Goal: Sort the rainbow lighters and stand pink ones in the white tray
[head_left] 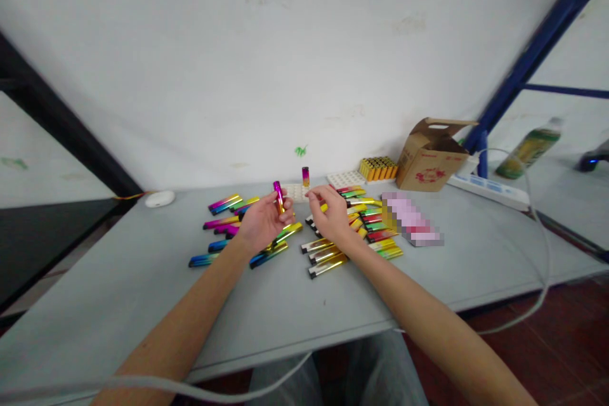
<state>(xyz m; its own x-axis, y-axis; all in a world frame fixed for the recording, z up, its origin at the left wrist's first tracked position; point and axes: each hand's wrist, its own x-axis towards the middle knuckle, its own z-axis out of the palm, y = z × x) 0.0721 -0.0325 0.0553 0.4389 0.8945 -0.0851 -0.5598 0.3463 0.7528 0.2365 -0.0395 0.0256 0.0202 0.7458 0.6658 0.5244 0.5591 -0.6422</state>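
Held upright between the thumb and fingers of my left hand is a shiny purple and gold lighter. My right hand has its fingers bent together near a white tray; whether anything small is between the fingertips is hidden. One purple and yellow lighter stands upright in that tray. Blue, purple and gold lighters lie scattered under and left of my left hand. Silver and gold lighters lie below my right hand, with red, green and yellow ones to its right.
At the back right are a second white tray, a block of upright yellow lighters and an open cardboard box. A power strip, a bottle, a blurred pink item and a white oval device are also in view.
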